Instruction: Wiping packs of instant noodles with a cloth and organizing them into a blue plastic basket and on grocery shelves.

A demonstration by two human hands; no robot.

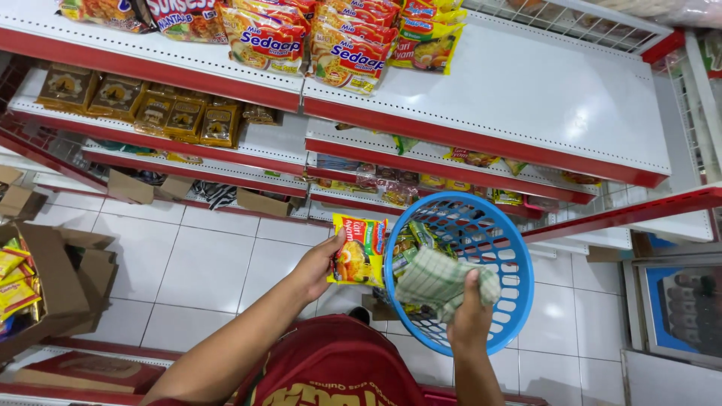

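Note:
My left hand (320, 263) grips a yellow, red and green noodle packet (359, 249) just left of a round blue plastic basket (519, 282). The packet's right edge touches the basket's rim. My right hand (470, 316) is inside the basket near its front rim, fingers closed on a green-and-white checked cloth (440, 280). Under the cloth lie several more packets (412, 242). The basket hangs in front of the shelves, above the white tiled floor.
White shelves with red edges (481, 139) rise ahead, holding noodle packets (346, 41) at the top and brown packets (162, 113) at left. An open cardboard box (53, 286) with packets stands at left. A framed panel (681, 308) leans at right.

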